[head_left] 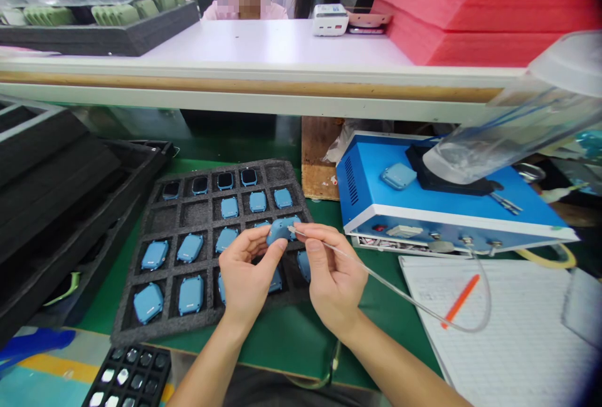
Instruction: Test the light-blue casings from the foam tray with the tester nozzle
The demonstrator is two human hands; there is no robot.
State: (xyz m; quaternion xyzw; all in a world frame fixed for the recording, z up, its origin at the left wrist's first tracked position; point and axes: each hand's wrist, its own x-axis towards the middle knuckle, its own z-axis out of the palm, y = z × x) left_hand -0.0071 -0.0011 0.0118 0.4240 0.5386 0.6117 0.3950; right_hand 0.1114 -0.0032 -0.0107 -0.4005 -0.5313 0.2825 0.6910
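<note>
Between my two hands, above a dark foam tray (pixel 164 222), is a blue watch case (pixel 280 230). My left hand (pixel 249 266) pinches its left side between thumb and fingers. The tip of a thin clear tube (pixel 395 289) sits in my right hand (pixel 333 272), with its end against the right side of the case. That tube runs right and loops up to the front of a blue machine (pixel 362 212). Several blue cases lie in the tray's compartments; the top row holds ones with dark screens facing up. My hands hide some lower compartments.
Stacked black trays (pixel 51 175) stand at the left. A small tray of round parts (pixel 129 375) is at the lower left. A notebook (pixel 522 325) with an orange pen (pixel 461 300) lies right. A shelf (pixel 263 49) crosses behind; a person sits beyond it.
</note>
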